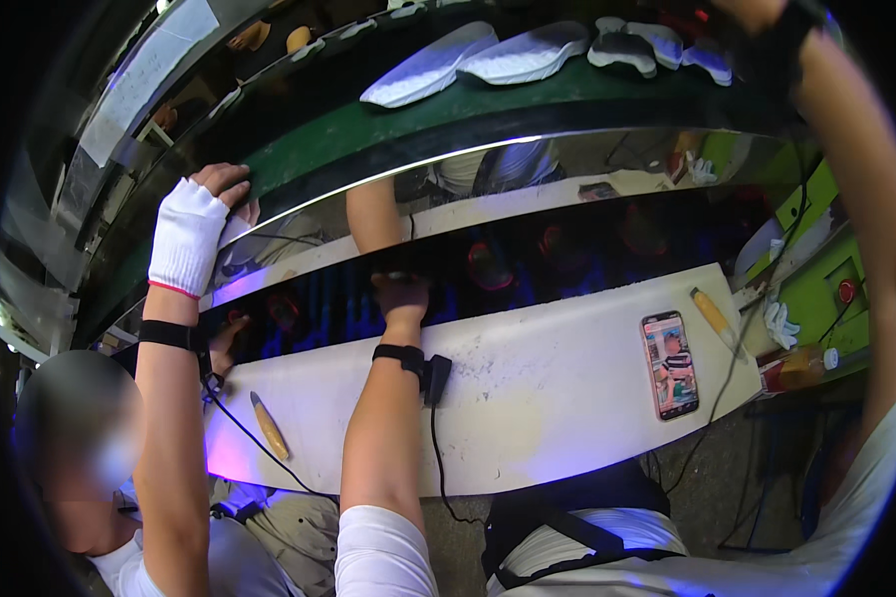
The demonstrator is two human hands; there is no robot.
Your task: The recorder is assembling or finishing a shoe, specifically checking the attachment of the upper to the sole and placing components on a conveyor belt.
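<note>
From my remote seat I watched the left grip (401, 296) reach past the far edge of the table (538, 398) into the dark recess (448, 274), where reddish rings (488, 267) glowed to its right. The fingers were lost in shadow there, so I could not tell whether they were apart, together or clamped on anything. The right grip (754, 12) was raised to the top of my view, partly cut off, and I could not read its state either; nearest to it, on the green belt (338, 139) beyond the table, sat the small sole piece (707, 62). Two larger white soles (523, 55) lay farther left on that belt. Near the table's right edge I had a phone (671, 365), and beside it, by the far right corner, a yellow-handled tool (710, 310). Another yellow tool (269, 430) lay toward the left end. A cable (436, 453) ran from the black wrist strap (400, 354) over the near edge. At the left, a co-worker's gloved hand (191, 231) rested by the belt's near edge.
</note>
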